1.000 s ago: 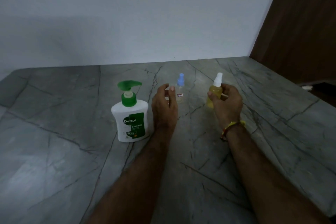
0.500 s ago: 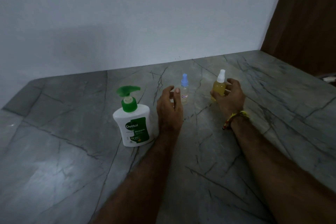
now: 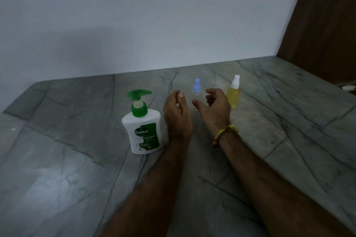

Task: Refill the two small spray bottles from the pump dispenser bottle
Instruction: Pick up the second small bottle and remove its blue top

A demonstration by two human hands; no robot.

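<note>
A white pump dispenser bottle (image 3: 143, 131) with a green pump and label stands upright on the grey marble counter (image 3: 67, 159). Behind my hands stands a small clear spray bottle (image 3: 196, 87) with a blue top, its lower part hidden by my fingers. A small spray bottle (image 3: 233, 96) with yellow liquid and a white top stands free to the right. My left hand (image 3: 176, 115) is beside the dispenser, fingers loosely curled, holding nothing. My right hand (image 3: 214, 107) hovers in front of the clear bottle, fingers spread and curved, holding nothing.
A pale wall (image 3: 154, 25) runs along the back of the counter. A brown wooden panel (image 3: 327, 34) stands at the far right, with a small white object (image 3: 348, 87) at its foot.
My right hand has let go of the yellow spray bottle and moved left towards the clear blue-topped one. The yellow bottle now stands alone. My left hand has hardly moved.
</note>
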